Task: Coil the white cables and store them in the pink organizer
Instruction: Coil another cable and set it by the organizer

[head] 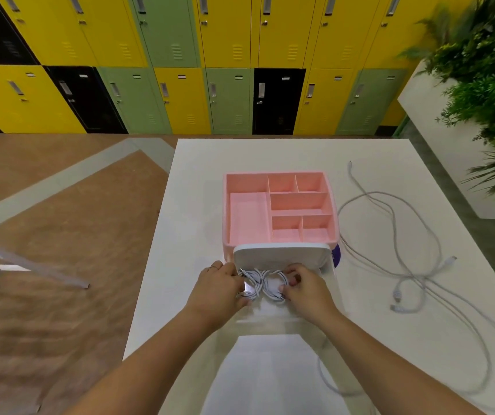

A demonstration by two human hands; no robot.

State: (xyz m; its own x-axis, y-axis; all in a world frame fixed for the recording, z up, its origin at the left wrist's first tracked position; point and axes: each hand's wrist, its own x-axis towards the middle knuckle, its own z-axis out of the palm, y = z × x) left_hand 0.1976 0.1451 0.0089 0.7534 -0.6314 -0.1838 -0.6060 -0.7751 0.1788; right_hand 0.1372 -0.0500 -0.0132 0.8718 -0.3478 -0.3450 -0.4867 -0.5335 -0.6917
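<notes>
White cables [262, 284], coiled into two little bundles, sit right in front of the pink organizer [247, 217], left hand [218, 287] and right hand [307, 290] fingers curled pinching one each, more loose cable [396, 295] sprawled on the surface [192, 205].

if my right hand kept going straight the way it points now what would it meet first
The coiled white cables, which the right hand seems to grip now. Past them, likely the white panel at the front of the pink organizer, though depth is unclear.
</notes>
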